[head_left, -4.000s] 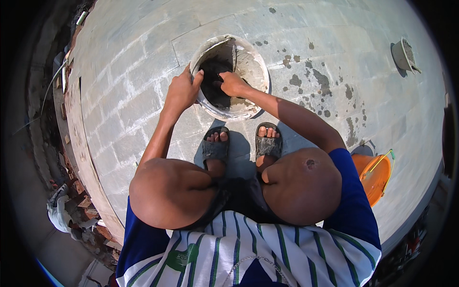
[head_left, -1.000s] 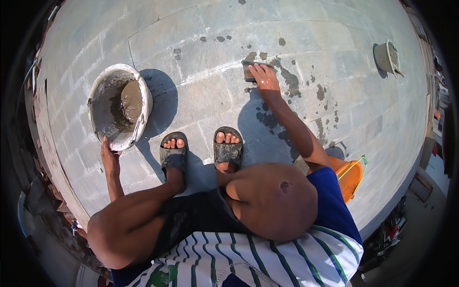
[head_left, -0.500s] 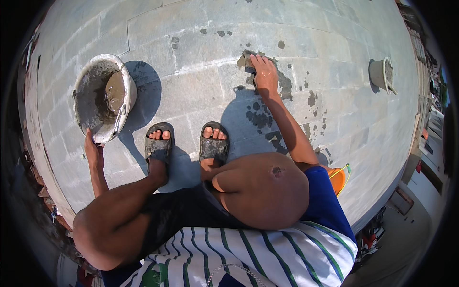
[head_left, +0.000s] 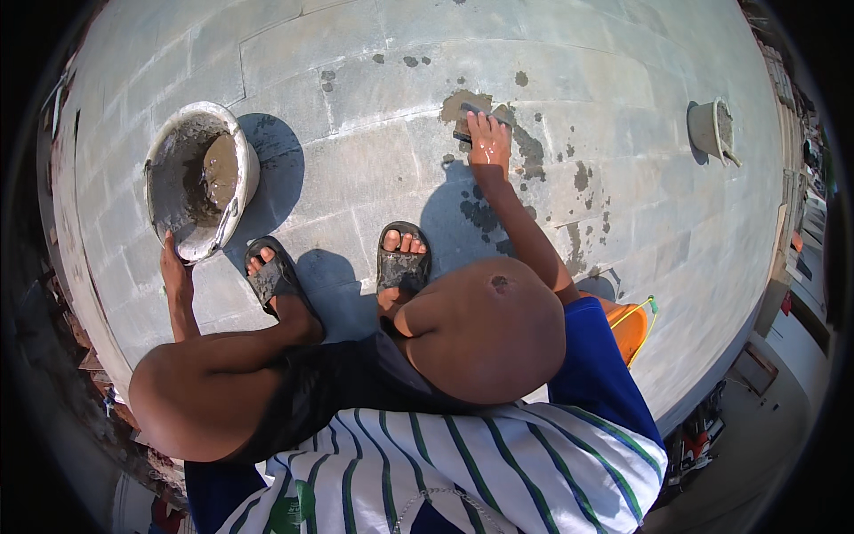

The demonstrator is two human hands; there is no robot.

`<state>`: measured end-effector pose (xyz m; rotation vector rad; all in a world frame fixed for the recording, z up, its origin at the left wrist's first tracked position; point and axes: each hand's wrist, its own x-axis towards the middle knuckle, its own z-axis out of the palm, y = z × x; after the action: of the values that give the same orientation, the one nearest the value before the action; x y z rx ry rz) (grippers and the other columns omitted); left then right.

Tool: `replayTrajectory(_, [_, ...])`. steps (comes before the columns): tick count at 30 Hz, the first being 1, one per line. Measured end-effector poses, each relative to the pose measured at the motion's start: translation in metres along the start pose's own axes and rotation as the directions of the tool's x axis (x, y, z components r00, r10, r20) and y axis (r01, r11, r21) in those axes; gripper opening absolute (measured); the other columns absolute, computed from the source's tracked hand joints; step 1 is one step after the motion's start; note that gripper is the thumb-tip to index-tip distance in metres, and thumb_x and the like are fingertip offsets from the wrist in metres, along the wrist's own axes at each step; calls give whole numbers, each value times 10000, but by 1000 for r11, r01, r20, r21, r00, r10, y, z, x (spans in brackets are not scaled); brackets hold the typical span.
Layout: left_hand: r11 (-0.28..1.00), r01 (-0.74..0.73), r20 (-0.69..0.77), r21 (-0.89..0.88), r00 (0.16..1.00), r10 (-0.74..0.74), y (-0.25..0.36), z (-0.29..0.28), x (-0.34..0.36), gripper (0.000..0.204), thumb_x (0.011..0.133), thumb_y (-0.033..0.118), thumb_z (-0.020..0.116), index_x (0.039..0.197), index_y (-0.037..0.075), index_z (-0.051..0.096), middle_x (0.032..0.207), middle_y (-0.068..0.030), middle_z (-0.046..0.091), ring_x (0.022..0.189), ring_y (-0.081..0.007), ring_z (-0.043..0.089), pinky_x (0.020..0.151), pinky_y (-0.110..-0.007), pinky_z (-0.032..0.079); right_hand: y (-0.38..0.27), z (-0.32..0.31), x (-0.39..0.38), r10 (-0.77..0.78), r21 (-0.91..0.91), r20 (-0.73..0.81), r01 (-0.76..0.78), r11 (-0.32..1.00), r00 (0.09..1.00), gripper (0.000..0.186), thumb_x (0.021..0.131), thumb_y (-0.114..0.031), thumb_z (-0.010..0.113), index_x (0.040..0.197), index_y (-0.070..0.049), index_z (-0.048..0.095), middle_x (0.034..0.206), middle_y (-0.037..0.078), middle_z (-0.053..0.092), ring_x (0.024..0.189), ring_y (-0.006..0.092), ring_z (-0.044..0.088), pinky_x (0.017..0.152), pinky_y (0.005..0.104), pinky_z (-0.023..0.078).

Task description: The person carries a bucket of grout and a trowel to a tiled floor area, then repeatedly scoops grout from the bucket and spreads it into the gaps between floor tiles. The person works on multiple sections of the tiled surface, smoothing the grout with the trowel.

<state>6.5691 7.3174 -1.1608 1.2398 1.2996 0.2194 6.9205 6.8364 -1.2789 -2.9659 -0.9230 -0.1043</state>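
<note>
My left hand point(head_left: 175, 262) grips the near lower rim of a pale, mortar-crusted bucket point(head_left: 248, 165) at the left, which holds wet grey sludge point(head_left: 220, 169). My right hand point(head_left: 488, 147) is closed over a dark, flat rectangular tool point(head_left: 464, 126), resting on the grey paving point(head_left: 374, 151). A wet muddy patch point(head_left: 458, 101) spreads at the tool's upper edge, and dark splashes point(head_left: 480, 214) lie below and to the right of it.
My sandalled feet point(head_left: 400, 262) stand between the bucket and my right arm. An orange bucket point(head_left: 630, 336) with a yellow handle is beside my right elbow. A small grey bucket point(head_left: 707, 132) sits at upper right. Rubble lines the paving's left edge point(head_left: 89, 356).
From four seconds ago, the bucket has moved left and my right hand has left it for the tool. Lately the muddy patch has grown and my left foot has turned.
</note>
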Motion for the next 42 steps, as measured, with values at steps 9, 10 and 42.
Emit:
replayTrajectory(9, [1000,-5,38,-3,999,5,-5,-20,15,510,966,401,440,1235,-30,479,1172,-131,556,1023,-215,582,855,-343,484,-30,-3,8,125,-66,2,-125,990,992,504,813,-36,485,1306,-139,479,1279,130,531,1208,281,479,994,495,357])
replayTrajectory(10, [1000,-22,27,1,999,22,-4,-23,16,514,965,404,441,1234,-32,480,1167,-130,557,1022,-215,581,854,-342,482,-43,-5,5,68,20,74,-70,997,995,500,809,-42,493,1300,-135,485,1273,132,536,1192,285,492,975,488,375])
replayTrajectory(42, [993,-5,162,119,987,-15,-5,-39,37,495,955,428,459,1152,-20,530,1045,-100,600,893,-174,603,741,-312,490,-101,-68,39,-62,483,-8,58,874,998,523,798,24,480,1272,-189,535,1134,127,629,1026,326,601,871,446,469])
